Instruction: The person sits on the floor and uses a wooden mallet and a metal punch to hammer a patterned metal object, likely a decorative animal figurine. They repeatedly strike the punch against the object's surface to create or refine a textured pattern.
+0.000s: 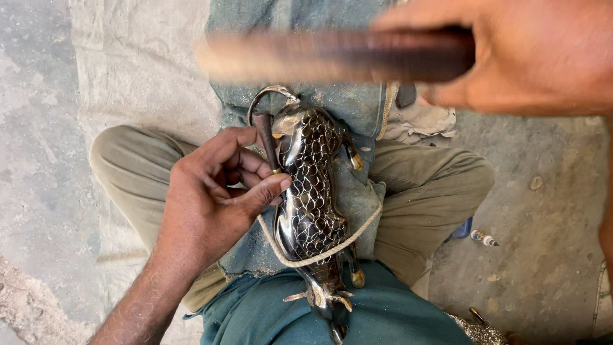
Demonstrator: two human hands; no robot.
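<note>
A dark metal animal figure (311, 211), its body cut with a scale-like pattern and its feet tipped in brass, lies lengthwise on the person's lap, head end toward the body and curved tail away. A pale cord (319, 252) loops across its middle and pins it against a worn blue-grey cloth (357, 105) spread over the legs. The left hand (214, 198) has its grip together on a thin dark punch (266, 142), thumb and fingers pinching the shaft, and the punch stands on the figure's side near the tail end. The right hand (530, 54) is raised well above the figure, its grip clamped on a wooden-looking bar (332, 56) that is blurred. The person sits cross-legged in olive trousers (434, 191) on a dusty concrete floor (549, 255). A small pen-like tool (483, 238) lies on the floor beside the right knee, and a pale sheet (140, 64) covers the ground to the left.
</note>
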